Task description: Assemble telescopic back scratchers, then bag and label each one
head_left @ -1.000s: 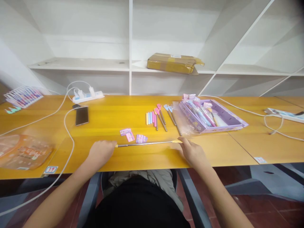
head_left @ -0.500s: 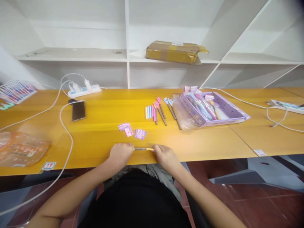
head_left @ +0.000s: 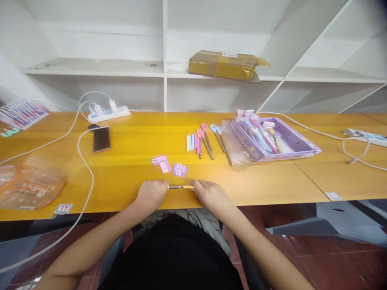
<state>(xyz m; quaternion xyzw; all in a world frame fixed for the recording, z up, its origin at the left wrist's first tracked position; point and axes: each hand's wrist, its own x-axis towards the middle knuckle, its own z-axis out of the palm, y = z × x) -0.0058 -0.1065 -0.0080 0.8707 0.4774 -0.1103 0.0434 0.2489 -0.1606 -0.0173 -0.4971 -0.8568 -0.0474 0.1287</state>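
Observation:
Both hands meet over the table's front edge on a slim back scratcher (head_left: pixel 176 187), a metal rod with yellow parts at its two ends. My left hand (head_left: pixel 152 194) is closed round the left end, and my right hand (head_left: pixel 211 196) grips the yellow part on the right. The ends themselves are hidden in my fingers. Just beyond lie several pink and purple cards (head_left: pixel 165 166). Farther back are pink claw-headed rods (head_left: pixel 206 141), blue claw-headed rods (head_left: pixel 219 139) and a row of yellow, blue and pink grip sleeves (head_left: pixel 192 142).
A purple box (head_left: pixel 302 137) holds wrapped scratchers, with a clear plastic bag (head_left: pixel 234 151) beside it. To the left are a phone (head_left: pixel 102 139), a power strip (head_left: pixel 110 114), white cables and an orange package (head_left: pixel 33 187). A taped carton (head_left: pixel 223 65) sits on the shelf.
The view has shifted slightly. Both hands keep their hold on the back scratcher, with hardly any change in the rod showing between them.

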